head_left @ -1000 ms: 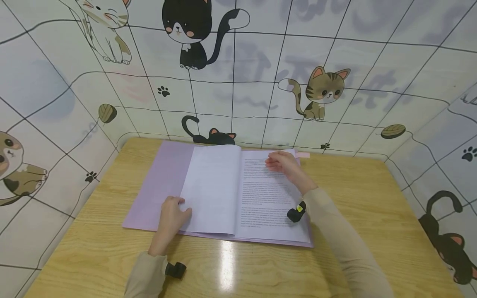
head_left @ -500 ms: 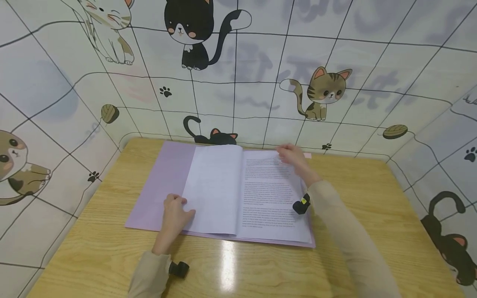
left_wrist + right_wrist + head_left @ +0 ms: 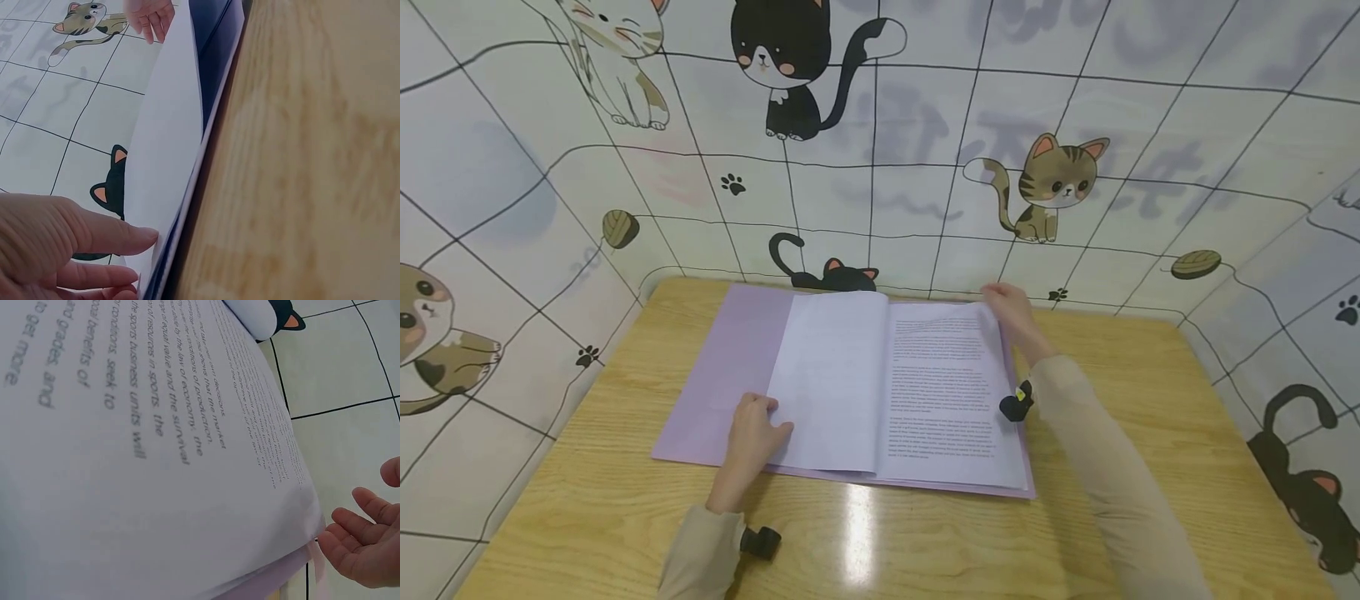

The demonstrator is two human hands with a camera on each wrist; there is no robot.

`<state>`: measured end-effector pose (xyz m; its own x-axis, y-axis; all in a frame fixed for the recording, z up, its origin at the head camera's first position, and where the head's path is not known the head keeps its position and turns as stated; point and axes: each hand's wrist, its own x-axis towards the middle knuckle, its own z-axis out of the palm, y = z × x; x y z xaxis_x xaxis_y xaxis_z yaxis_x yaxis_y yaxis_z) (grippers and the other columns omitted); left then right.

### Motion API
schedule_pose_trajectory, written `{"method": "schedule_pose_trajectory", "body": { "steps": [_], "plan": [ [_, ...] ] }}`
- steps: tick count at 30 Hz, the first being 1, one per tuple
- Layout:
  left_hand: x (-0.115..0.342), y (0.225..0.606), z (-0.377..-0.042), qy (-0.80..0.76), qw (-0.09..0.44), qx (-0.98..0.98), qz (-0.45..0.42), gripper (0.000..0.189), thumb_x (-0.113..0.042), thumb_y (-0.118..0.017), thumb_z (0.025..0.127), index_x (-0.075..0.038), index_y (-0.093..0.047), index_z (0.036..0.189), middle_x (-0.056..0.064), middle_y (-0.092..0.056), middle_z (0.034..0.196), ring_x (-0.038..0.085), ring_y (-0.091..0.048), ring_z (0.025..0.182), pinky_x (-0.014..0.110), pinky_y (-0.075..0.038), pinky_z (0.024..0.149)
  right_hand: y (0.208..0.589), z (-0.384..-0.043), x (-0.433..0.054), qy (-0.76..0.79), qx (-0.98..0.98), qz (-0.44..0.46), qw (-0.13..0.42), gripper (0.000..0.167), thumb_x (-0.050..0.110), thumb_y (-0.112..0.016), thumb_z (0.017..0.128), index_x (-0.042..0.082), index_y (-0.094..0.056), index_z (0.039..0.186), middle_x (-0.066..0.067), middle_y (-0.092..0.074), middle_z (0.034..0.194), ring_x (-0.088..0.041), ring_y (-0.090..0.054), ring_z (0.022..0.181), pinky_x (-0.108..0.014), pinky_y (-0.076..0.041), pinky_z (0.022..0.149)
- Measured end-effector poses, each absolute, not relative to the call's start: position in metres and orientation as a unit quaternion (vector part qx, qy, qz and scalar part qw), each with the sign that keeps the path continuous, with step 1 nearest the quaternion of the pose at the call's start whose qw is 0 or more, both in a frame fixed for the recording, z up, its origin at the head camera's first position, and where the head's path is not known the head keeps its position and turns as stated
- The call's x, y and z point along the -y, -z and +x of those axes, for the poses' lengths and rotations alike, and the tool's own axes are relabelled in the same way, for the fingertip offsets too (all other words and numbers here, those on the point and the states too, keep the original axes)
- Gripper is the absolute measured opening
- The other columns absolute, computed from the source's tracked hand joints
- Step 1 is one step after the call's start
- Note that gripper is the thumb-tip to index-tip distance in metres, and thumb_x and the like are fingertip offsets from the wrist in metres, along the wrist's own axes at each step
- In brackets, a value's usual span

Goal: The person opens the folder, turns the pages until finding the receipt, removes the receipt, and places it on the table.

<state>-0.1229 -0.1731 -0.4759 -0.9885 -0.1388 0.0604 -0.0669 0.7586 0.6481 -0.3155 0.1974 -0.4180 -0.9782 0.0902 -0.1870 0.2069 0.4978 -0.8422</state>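
An open lilac folder (image 3: 718, 367) lies on the table with sheets of paper inside. Its left page (image 3: 827, 383) looks blank, while lines of print cover the right page (image 3: 940, 400). My left hand (image 3: 751, 433) rests at the left page's outer edge, thumb (image 3: 125, 236) extended and touching the paper. At the top right corner of the printed page is my right hand (image 3: 1011, 315). In the right wrist view its fingers (image 3: 359, 534) are loosely extended beside that corner, thumb apart. A pink tab (image 3: 319, 565) sticks out there, hidden in the head view.
The wooden table (image 3: 1120, 417) extends around the folder on both sides and in front. Behind it stands a white wall covering (image 3: 910, 200) with cat drawings, close to the folder's top edge. Black wrist cameras (image 3: 762, 543) are strapped to both sleeves.
My right hand has moved right and slightly away, from over the printed lines to the page's top right corner, uncovering the text. My left hand stays at the left page's edge.
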Motion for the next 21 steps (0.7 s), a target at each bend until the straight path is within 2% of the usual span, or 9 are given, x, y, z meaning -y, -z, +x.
{"method": "schedule_pose_trajectory", "body": {
  "steps": [6, 12, 21],
  "plan": [
    [0.1723, 0.4765, -0.1222, 0.348, 0.054, 0.935, 0.054, 0.036, -0.002, -0.072, 0.071, 0.019, -0.060, 0.099, 0.032, -0.053, 0.104, 0.046, -0.052, 0.100, 0.053, -0.045, 0.086, 0.4126, -0.3136, -0.1985, 0.521, -0.844, 0.104, 0.072, 0.050, 0.028, -0.039, 0.098, 0.001, -0.038, 0.140, -0.018, -0.037, 0.144, -0.033, -0.032, 0.133, -0.047, -0.023, 0.110],
    [0.1734, 0.4783, -0.1213, 0.349, 0.057, 0.934, 0.051, 0.037, -0.002, -0.072, 0.072, 0.018, -0.060, 0.100, 0.032, -0.053, 0.103, 0.045, -0.052, 0.100, 0.053, -0.046, 0.086, 0.4089, -0.3116, -0.1991, 0.524, -0.842, 0.093, 0.090, 0.052, 0.027, -0.037, 0.099, -0.001, -0.032, 0.142, -0.020, -0.035, 0.145, -0.035, -0.032, 0.132, -0.047, -0.026, 0.108],
    [0.1753, 0.4800, -0.1210, 0.345, 0.056, 0.936, 0.052, 0.037, -0.003, -0.073, 0.072, 0.017, -0.060, 0.101, 0.031, -0.053, 0.104, 0.045, -0.053, 0.100, 0.053, -0.046, 0.086, 0.4121, -0.3148, -0.2033, 0.514, -0.845, 0.115, 0.088, 0.052, 0.021, -0.042, 0.095, -0.003, -0.034, 0.140, -0.021, -0.038, 0.142, -0.035, -0.038, 0.127, -0.044, -0.032, 0.105]
  ]
}}
